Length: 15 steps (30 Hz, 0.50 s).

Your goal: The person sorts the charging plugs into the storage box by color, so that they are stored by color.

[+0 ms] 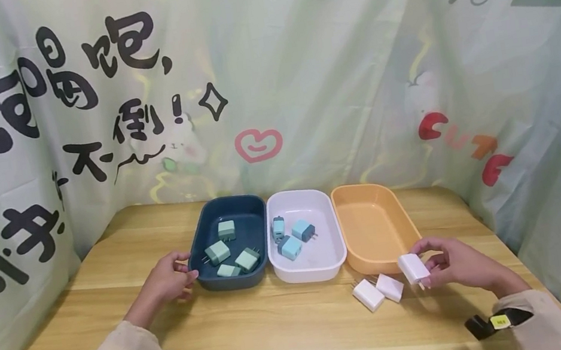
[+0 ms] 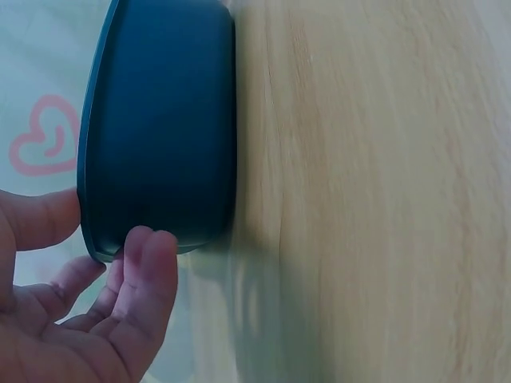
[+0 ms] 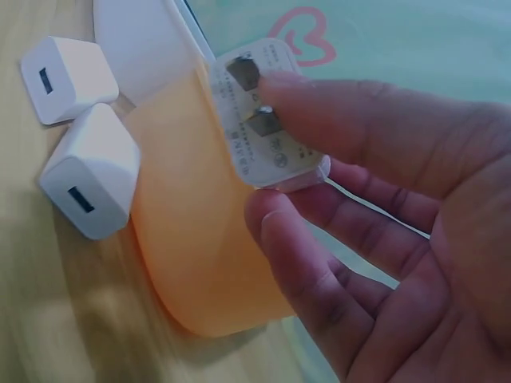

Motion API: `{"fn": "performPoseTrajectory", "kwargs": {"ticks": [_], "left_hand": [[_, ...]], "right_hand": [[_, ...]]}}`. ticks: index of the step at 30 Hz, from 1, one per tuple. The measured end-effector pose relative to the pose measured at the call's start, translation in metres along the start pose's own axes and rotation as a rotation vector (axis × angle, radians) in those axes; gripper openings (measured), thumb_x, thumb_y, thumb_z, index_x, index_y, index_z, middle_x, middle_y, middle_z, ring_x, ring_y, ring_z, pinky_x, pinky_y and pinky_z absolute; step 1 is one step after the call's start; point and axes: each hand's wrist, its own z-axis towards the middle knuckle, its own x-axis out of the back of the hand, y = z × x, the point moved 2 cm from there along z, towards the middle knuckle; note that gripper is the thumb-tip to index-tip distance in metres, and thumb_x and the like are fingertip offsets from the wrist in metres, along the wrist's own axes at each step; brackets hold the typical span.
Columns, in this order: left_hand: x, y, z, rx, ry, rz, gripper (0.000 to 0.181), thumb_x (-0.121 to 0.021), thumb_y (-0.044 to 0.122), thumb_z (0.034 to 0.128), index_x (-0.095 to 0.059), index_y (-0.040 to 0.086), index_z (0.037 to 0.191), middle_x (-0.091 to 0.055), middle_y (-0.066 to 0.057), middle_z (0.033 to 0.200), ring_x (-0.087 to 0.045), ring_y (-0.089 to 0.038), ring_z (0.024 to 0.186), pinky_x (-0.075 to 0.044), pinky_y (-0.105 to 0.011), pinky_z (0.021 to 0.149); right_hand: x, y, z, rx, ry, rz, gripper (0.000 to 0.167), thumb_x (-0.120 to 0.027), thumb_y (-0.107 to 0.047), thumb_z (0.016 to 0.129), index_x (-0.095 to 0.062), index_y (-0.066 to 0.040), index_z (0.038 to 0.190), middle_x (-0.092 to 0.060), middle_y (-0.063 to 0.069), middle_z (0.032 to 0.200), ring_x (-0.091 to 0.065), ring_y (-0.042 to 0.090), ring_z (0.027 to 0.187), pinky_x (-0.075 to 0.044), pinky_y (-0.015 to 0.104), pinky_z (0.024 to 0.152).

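My right hand point(image 1: 454, 264) pinches a white USB charger plug point(image 1: 413, 269) between thumb and fingers, just off the front right corner of the orange tray point(image 1: 375, 227). In the right wrist view the two metal prongs of this charger plug point(image 3: 267, 152) point toward the thumb side. Two more white charger plugs point(image 1: 368, 295) lie on the table in front of that tray. With thumb at the rim and fingers beneath it, my left hand point(image 1: 168, 278) holds the left side of the dark blue tray point(image 2: 160, 120).
Several green charger plugs point(image 1: 226, 230) lie in the dark blue tray. A white tray point(image 1: 326, 259) stands between the other two and holds 3 light-blue charger plugs point(image 1: 289, 247). Behind the wooden table point(image 1: 261, 335) hangs a printed curtain point(image 1: 298, 75).
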Motion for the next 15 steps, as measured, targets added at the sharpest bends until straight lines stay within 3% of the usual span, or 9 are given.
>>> {"fn": "performPoseTrajectory", "kwargs": {"ticks": [6, 15], "left_hand": [[0.001, 0.001, 0.0, -0.013, 0.0, -0.046, 0.055, -0.062, -0.003, 0.0906, -0.037, -0.008, 0.139, -0.047, -0.021, 0.103, -0.06, -0.026, 0.074, -0.058, -0.037, 0.067], [-0.002, 0.001, 0.001, 0.048, 0.024, -0.141, 0.057, -0.06, -0.009, 0.0902, -0.034, -0.004, 0.141, -0.041, -0.019, 0.104, -0.06, -0.024, 0.075, -0.058, -0.034, 0.068]], "right_hand": [[0.004, -0.002, 0.008, -0.015, 0.034, 0.01, 0.052, -0.079, -0.004, 0.077, -0.049, 0.006, 0.118, -0.057, 0.021, 0.096, -0.063, 0.019, 0.08, -0.056, 0.033, 0.066], [0.01, -0.009, 0.023, -0.051, 0.048, 0.036, 0.054, -0.078, -0.003, 0.079, -0.047, 0.009, 0.121, -0.057, 0.023, 0.1, -0.063, 0.022, 0.084, -0.056, 0.033, 0.069]]}}
